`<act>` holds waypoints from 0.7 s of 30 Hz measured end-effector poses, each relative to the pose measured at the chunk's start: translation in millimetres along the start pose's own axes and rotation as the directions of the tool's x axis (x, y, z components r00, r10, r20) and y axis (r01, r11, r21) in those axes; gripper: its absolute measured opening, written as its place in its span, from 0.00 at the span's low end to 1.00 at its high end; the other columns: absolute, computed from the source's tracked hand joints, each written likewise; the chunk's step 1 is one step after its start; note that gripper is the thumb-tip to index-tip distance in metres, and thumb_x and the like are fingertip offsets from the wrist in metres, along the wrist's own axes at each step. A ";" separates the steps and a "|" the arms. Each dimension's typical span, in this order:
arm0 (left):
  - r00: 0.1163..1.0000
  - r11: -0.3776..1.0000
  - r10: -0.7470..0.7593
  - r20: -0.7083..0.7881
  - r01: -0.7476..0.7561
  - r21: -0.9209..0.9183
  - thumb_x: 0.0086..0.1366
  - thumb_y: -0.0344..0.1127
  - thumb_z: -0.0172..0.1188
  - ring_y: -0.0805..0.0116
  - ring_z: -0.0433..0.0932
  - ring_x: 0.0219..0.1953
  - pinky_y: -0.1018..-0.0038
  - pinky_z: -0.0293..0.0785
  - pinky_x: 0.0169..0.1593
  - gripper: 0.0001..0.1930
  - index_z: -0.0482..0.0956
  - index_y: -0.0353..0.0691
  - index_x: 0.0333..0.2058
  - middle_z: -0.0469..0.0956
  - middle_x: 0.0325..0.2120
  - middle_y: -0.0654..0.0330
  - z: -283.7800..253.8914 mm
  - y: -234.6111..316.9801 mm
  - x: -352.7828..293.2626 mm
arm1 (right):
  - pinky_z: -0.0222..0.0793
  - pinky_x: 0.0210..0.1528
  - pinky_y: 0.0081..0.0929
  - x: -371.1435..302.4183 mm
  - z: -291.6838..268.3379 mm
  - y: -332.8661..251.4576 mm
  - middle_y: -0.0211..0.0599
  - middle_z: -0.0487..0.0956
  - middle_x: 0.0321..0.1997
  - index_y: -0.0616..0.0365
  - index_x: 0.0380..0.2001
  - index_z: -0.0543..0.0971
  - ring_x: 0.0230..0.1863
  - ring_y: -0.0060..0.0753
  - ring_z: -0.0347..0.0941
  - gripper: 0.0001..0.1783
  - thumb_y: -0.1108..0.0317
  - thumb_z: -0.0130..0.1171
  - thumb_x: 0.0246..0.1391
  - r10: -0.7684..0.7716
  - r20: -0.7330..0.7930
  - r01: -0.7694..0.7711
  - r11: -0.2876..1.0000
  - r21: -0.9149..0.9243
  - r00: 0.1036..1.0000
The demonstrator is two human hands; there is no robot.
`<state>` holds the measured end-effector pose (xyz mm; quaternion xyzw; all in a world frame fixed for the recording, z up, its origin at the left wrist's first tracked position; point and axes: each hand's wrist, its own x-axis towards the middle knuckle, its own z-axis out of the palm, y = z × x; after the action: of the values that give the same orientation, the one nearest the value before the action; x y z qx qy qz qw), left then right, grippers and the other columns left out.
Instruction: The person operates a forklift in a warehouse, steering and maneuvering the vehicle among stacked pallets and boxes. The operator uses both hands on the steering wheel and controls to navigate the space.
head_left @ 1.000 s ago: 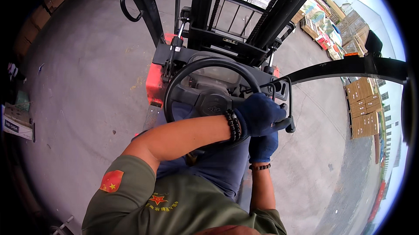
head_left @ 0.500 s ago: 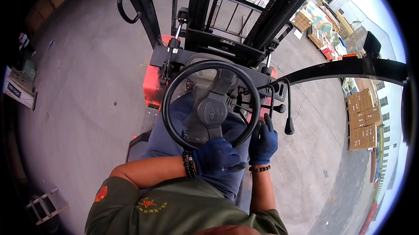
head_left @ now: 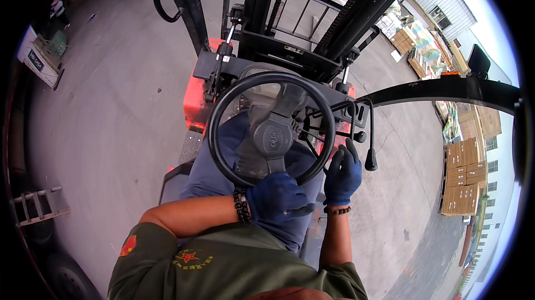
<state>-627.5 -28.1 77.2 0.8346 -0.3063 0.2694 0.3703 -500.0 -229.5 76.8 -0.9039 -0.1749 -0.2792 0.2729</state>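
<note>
Far left: white-sided box [head_left: 40,61] with grey floor [head_left: 125,105] around it. Next, the forklift's scuffed red body panel [head_left: 195,102], below a black tilt cylinder [head_left: 224,52]. Then the driver's left wrist, ringed with dark beaded bracelets [head_left: 242,206]. The steering wheel [head_left: 273,137] sits between driver and mast [head_left: 292,51], over the knees. Left hand [head_left: 278,196], blue-gloved, folded over the lowest part of its rim, holding it. Right of the wheel, right hand [head_left: 343,172], same glove with dark fingertips: nothing held, fingers loosely spread and pointing forward. It lies nearest the short control lever [head_left: 360,136] and the long bent lever [head_left: 371,160]; contact with the short one, cannot tell. Far right: brown cartons [head_left: 463,177] stacked on a pallet, well apart from the truck.
</note>
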 end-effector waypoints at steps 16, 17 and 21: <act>1.000 0.999 0.013 0.018 -0.013 -0.031 0.69 0.45 0.79 0.63 0.78 0.25 0.64 0.71 0.32 0.11 0.88 0.49 0.33 0.78 0.22 0.66 -24.0 -67.8 55.2 | 0.82 0.64 0.37 -57.9 76.0 141.1 0.43 0.87 0.63 0.68 0.65 0.82 0.62 0.35 0.84 0.23 0.61 0.66 0.79 0.568 0.362 -0.645 0.751 0.139 0.739; 1.000 0.999 0.013 0.007 -0.013 -0.031 0.69 0.45 0.79 0.63 0.78 0.25 0.64 0.70 0.32 0.11 0.87 0.49 0.33 0.78 0.22 0.66 -22.2 -71.8 57.4 | 0.82 0.62 0.35 -60.7 91.5 162.2 0.44 0.88 0.60 0.69 0.62 0.83 0.60 0.35 0.85 0.23 0.59 0.65 0.79 0.590 0.384 -0.701 0.640 0.314 0.710; 0.999 0.999 0.006 0.032 -0.005 -0.036 0.70 0.46 0.78 0.63 0.78 0.26 0.63 0.70 0.33 0.11 0.87 0.50 0.34 0.77 0.22 0.66 -17.3 -92.4 53.9 | 0.78 0.43 0.29 -22.6 151.7 185.7 0.32 0.88 0.33 0.64 0.40 0.93 0.38 0.23 0.82 0.22 0.55 0.62 0.79 0.682 0.395 -0.722 0.288 0.629 0.616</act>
<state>-529.8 18.4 81.8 0.8311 -0.3191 0.2515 0.3797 -368.6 -290.2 -115.6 -0.6976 0.1351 -0.0111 0.7035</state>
